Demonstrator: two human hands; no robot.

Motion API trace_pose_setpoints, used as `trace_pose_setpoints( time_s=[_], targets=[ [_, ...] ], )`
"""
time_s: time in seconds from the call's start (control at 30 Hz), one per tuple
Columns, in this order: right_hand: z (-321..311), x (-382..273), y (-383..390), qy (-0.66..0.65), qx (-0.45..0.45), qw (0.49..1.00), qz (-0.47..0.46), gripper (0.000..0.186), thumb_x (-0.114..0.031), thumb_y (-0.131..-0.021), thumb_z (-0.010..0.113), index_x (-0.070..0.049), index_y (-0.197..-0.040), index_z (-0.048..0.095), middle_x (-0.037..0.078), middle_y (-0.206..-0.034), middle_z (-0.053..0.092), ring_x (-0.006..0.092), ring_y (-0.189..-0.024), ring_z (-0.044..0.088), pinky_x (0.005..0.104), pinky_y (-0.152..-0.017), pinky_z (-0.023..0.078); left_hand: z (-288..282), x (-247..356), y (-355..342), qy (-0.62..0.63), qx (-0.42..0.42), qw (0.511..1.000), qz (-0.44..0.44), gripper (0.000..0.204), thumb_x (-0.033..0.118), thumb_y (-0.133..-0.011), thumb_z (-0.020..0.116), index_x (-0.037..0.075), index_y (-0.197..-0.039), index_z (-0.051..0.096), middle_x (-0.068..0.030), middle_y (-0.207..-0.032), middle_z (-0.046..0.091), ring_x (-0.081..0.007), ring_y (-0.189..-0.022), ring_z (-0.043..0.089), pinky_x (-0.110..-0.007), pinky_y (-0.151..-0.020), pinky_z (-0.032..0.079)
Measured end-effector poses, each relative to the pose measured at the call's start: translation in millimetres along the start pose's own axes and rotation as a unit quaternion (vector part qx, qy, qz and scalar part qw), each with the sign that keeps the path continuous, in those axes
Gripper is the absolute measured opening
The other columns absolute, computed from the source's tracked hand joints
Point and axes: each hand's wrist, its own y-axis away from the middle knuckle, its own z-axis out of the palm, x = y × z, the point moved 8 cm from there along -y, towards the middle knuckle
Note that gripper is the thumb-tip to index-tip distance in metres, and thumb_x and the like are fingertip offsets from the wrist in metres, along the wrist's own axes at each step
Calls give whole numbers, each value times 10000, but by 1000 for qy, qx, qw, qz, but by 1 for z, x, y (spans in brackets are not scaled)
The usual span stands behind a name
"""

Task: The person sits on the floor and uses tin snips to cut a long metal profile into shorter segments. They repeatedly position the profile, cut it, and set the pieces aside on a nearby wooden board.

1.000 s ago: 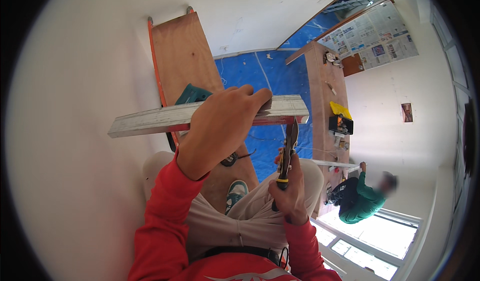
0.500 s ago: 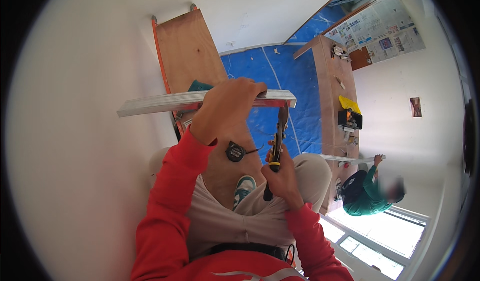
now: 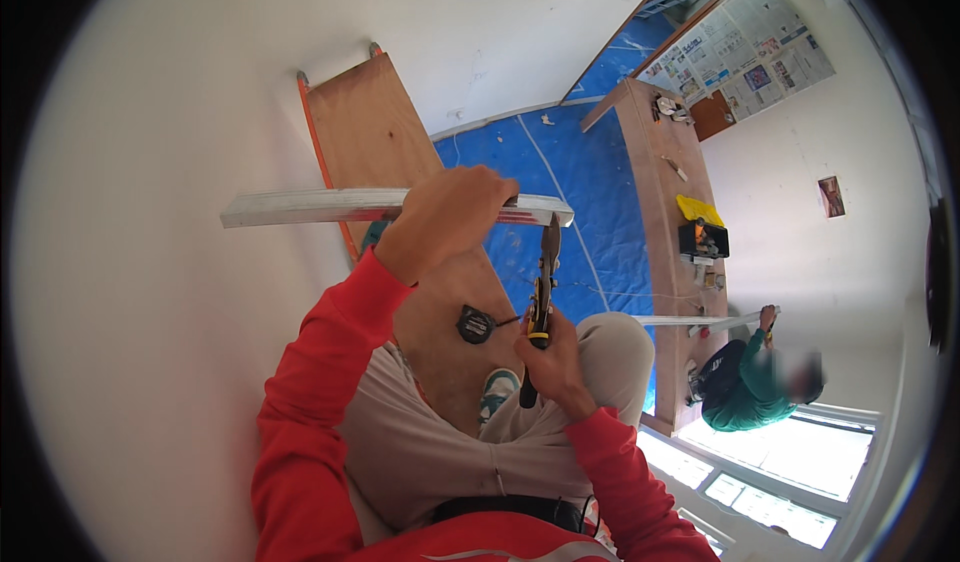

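My left hand (image 3: 452,212) is wrapped over a silvery metal channel (image 3: 320,206), holding it crosswise in front of me. Closed round the black and yellow handles of a pair of tin snips (image 3: 546,272) is my right hand (image 3: 556,360). The snips point away from me, their dark jaws at the channel's right end; whether they bite into the metal I cannot tell. Below the channel, a black tape measure (image 3: 476,324) lies on the wooden board (image 3: 375,127) beside my right hand.
Blue sheeting (image 3: 560,167) covers the floor ahead. To the right runs a long wooden bench (image 3: 655,152) bearing a black tool box (image 3: 703,239) and a yellow bag (image 3: 698,209). Beyond it, a person in green (image 3: 752,387) holds another metal strip (image 3: 740,319). A white wall (image 3: 150,292) stands close at left.
The channel, both hands and the snips have shifted slightly left in view. The snips stay at the channel's right end, and both grips are kept.
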Motion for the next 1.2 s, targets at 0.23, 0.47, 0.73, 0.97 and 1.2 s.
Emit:
trace_pose_setpoints(
  time_s=[0.23, 0.47, 0.73, 0.97, 1.2],
  targets=[
    [10, 17, -3, -25, -17, 1000, -3, 227, -47, -858, 706, -28, -1055, 594, -6, -845, 573, 79, -749, 553, 267, -652, 464, 8, -9, 5, 17, 15, 1000, -12, 184, 78, -911, 700, 46, -1087, 741, -176, -957, 741, -376, -890, 720, -496, -769, 554],
    [16, 25, -14, -38, -19, 999, 10, 169, -35, -865, 707, -51, -969, 575, -6, -725, 576, 85, -582, 552, 275, -523, 444, 19, -18, -9, 63, -51, 996, 27, 387, -44, -781, 700, 7, -1161, 750, -220, -1045, 755, -403, -930, 711, -457, -852, 555],
    [24, 25, -8, -158, -108, 977, 91, 200, 1, -863, 674, -31, -1034, 574, 24, -735, 565, 110, -584, 558, 298, -549, 475, 21, -26, -17, 77, -81, 993, 48, 465, -100, -756, 647, 5, -1200, 743, -218, -1065, 756, -394, -970, 711, -444, -882, 555],
    [17, 10, 9, -205, -228, 943, 131, 367, -65, -822, 642, -31, -1177, 554, 52, -910, 604, 141, -821, 608, 324, -770, 511, -1, -28, -23, -12, -70, 993, 97, 417, -90, -798, 626, 36, -1182, 729, -161, -1051, 762, -364, -917, 718, -445, -816, 562],
    [8, -5, 51, -175, -262, 945, 85, 473, -130, -884, 645, -23, -1323, 507, 56, -1097, 597, 151, -1002, 560, 313, -900, 477, -34, -2, -37, -94, 42, 968, 230, 236, 90, -912, 682, 93, -1146, 710, -70, -986, 716, -307, -962, 695, -425, -854, 551]
  ],
)
